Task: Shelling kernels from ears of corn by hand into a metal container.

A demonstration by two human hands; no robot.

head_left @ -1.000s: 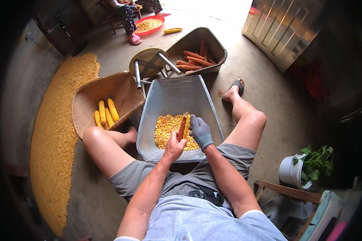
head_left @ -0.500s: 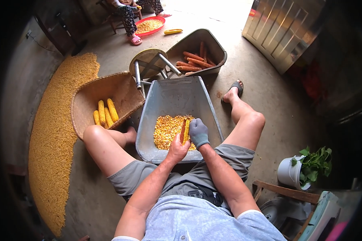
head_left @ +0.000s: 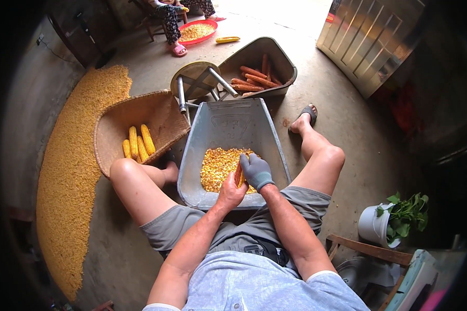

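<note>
A partly stripped corn cob (head_left: 238,176) stands tilted over the grey tub (head_left: 233,123), its bare reddish side facing left and yellow kernels on its right. My bare left hand (head_left: 232,192) is closed around its lower end. In a grey work glove, my right hand (head_left: 257,171) wraps over the cob's upper right side and hides part of it. Beneath both hands, loose corn kernels (head_left: 216,165) cover the bottom of the tub, which sits between my legs.
Left of the tub, a woven basket (head_left: 163,111) holds several yellow ears. Behind stand a tipped metal-legged stool (head_left: 194,78) and a dark bin (head_left: 288,80) with stripped cobs. Kernels (head_left: 67,176) spread along the left wall. A person sits beyond, near a red tray (head_left: 211,32).
My gloved right hand has shifted from a fist beside the cob to lying over its upper part, covering more kernels. The left hand keeps its hold. The whole view has shifted slightly.
</note>
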